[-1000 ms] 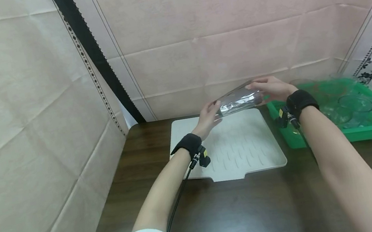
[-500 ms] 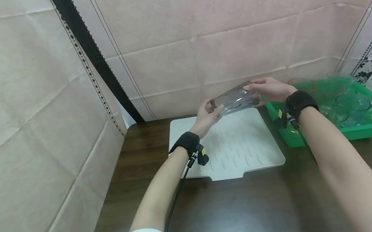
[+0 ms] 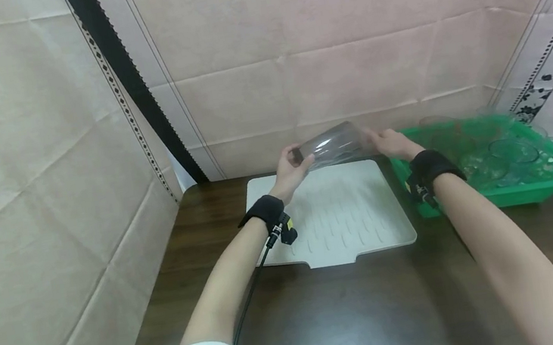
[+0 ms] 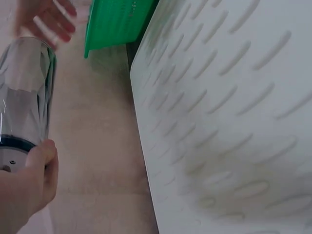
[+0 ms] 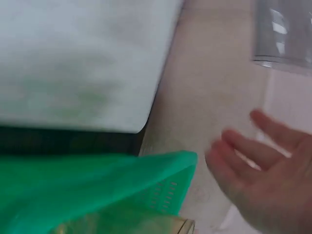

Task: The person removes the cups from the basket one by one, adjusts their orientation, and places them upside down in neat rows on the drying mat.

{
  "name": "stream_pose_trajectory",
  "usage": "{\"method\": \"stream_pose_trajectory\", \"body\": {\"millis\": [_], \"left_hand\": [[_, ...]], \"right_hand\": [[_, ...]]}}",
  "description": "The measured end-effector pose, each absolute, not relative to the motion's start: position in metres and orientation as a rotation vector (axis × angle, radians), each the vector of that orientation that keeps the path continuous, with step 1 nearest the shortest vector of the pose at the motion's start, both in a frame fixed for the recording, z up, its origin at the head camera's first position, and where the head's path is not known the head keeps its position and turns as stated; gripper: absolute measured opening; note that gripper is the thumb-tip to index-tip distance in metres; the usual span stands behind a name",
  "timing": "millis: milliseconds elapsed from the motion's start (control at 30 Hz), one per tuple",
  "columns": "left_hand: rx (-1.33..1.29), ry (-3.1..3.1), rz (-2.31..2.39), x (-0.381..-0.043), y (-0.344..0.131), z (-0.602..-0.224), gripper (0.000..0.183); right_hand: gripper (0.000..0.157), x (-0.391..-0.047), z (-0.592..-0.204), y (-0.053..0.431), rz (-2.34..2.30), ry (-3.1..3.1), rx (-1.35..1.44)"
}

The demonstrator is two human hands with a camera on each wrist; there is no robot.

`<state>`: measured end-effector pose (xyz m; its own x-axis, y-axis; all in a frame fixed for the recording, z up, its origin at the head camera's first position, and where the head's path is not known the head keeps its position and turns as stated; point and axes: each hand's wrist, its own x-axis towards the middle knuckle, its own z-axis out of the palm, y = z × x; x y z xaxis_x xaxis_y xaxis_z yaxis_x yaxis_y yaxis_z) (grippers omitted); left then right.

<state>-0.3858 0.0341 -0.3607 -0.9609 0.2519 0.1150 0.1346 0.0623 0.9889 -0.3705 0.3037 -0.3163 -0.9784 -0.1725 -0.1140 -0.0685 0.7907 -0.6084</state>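
A clear drinking glass is held tilted, nearly on its side, above the back of a white ridged draining tray. My left hand grips its thick base, the thumb and fingers round it; the left wrist view shows the glass reaching away from that hand. Near the glass's rim, my right hand is blurred in the head view. In the right wrist view that hand is apart from the glass, fingers loosely extended and holding nothing.
A green basket with several clear glasses stands right of the tray, beneath my right forearm. The dark wooden table extends in front. Cloth walls close off the back and sides.
My right hand has let go of the glass and drawn slightly away to the right. My left hand has moved its grip round the base, and the glass has shifted a little left.
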Motion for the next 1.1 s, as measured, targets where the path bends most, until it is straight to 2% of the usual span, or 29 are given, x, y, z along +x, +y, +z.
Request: {"method": "stream_pose_trajectory", "body": {"millis": [167,267,400,600,833,1100], "left_hand": [[0.366,2.304,2.032,-0.389,0.021,-0.355,0.057],[0.346,2.352,2.012,-0.39,0.011,-0.353,0.059],[0.317,2.404,1.989,-0.391,-0.001,-0.351,0.059],[0.328,2.57,1.885,-0.395,-0.017,-0.349,0.054],[0.27,2.724,1.68,-0.404,-0.035,-0.351,0.057],[0.289,2.854,1.534,-0.408,-0.059,-0.347,0.057]], "right_hand": [[0.049,-0.357,-0.339,0.291,-0.506,3.027,-0.129],[0.039,-0.347,-0.356,0.284,-0.391,3.096,-0.018],[0.041,-0.335,-0.375,0.278,-0.3,3.178,0.096],[0.049,-0.322,-0.39,0.281,-0.316,3.289,0.125],[0.045,-0.314,-0.403,0.29,-0.109,3.421,-0.024],[0.055,-0.312,-0.409,0.288,0.212,3.485,-0.133]]}}
